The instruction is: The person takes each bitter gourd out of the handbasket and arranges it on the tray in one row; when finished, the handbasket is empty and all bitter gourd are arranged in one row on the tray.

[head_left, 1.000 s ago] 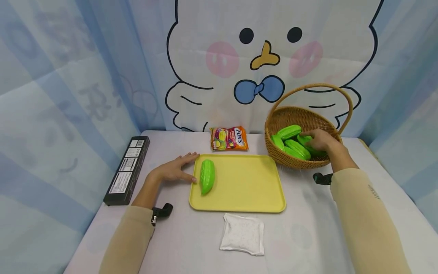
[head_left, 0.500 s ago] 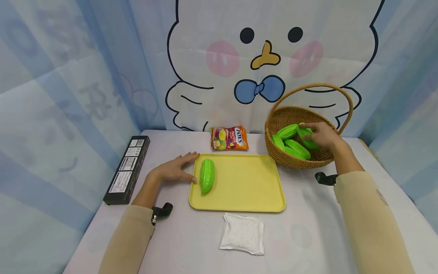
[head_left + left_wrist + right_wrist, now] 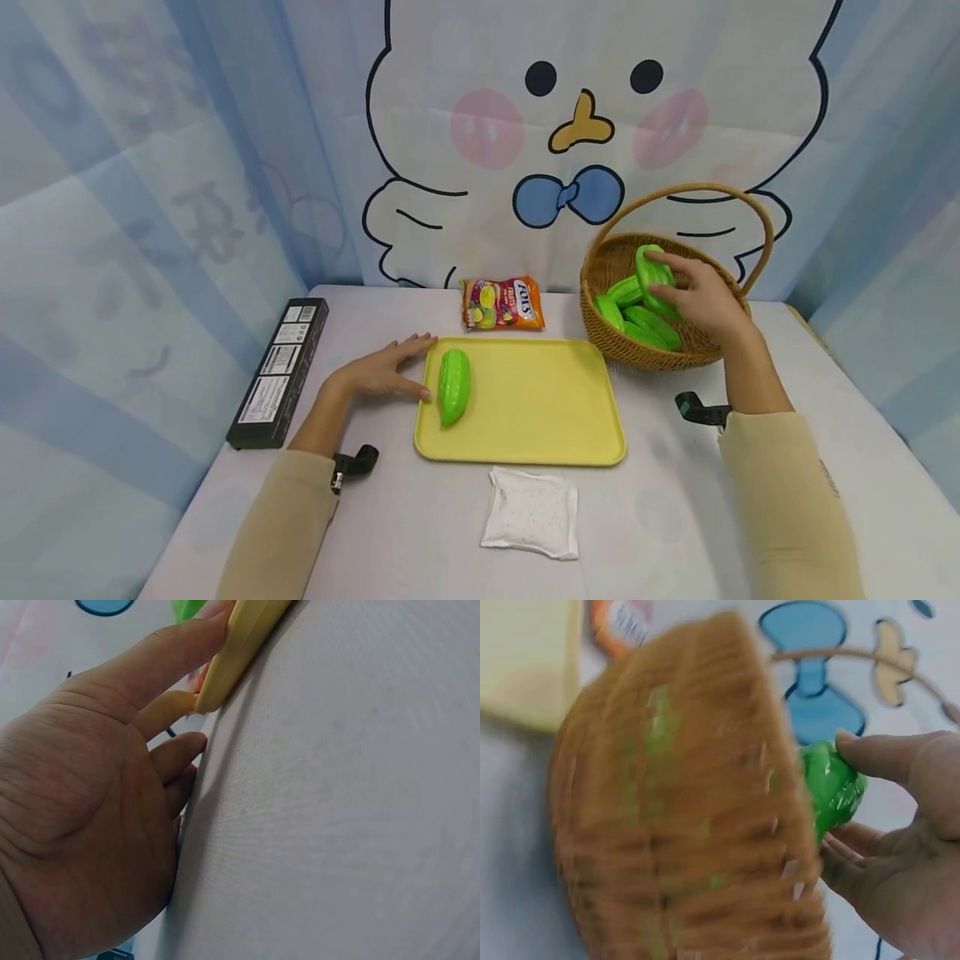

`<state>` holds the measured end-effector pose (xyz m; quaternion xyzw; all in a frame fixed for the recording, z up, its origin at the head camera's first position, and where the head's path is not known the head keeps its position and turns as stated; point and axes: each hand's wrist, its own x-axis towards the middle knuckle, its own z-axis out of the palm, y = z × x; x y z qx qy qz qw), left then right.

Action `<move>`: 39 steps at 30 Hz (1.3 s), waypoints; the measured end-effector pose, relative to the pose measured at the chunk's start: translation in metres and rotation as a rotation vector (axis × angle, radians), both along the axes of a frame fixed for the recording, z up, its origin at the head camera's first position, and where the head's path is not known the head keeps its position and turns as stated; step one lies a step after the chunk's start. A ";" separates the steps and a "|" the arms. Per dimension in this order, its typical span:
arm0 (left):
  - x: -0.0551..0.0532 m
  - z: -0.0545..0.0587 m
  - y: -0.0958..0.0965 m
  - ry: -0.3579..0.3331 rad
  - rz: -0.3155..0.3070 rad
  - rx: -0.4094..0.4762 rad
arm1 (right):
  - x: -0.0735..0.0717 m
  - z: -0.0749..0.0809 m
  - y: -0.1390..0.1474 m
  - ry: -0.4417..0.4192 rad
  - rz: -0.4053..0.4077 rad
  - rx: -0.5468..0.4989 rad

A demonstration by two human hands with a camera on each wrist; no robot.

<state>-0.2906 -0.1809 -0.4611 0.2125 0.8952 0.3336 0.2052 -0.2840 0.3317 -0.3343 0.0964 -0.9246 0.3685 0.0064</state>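
In the head view my right hand [image 3: 701, 300] pinches a glossy green ridged vegetable [image 3: 652, 279], long and cucumber-like, above the others in the wicker basket [image 3: 652, 360]. The right wrist view shows thumb and fingers on either side of this green vegetable [image 3: 830, 787], just beyond the basket wall [image 3: 690, 825], which hides part of it. My left hand [image 3: 381, 371] lies spread at the left edge of the yellow tray [image 3: 540, 400]. Its thumb rests on the tray rim [image 3: 238, 656] in the left wrist view. One similar green vegetable [image 3: 454, 387] lies upright along the tray's left side.
An orange candy packet [image 3: 502, 303] lies behind the tray, and a white sachet [image 3: 531, 512] in front of it. A long black box [image 3: 279, 373] is at the left. The basket's tall handle [image 3: 682, 190] arches over its opening. A printed curtain [image 3: 465, 217] closes the back.
My right hand has lifted one green vegetable up from the pile inside the basket and turned it more upright. The left hand and the tray have stayed in place.
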 end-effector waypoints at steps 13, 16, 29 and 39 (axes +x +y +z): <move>0.002 0.002 0.001 -0.009 0.007 -0.002 | 0.039 0.003 -0.061 0.192 0.073 -0.250; 0.002 0.002 0.001 -0.012 0.005 -0.002 | 0.043 0.000 -0.074 0.231 0.133 -0.282; -0.001 -0.001 0.002 -0.011 -0.010 0.006 | 0.041 -0.020 -0.108 0.237 0.229 -0.387; -0.001 0.001 0.001 -0.013 -0.008 0.010 | 0.041 -0.031 -0.130 0.117 0.292 -0.366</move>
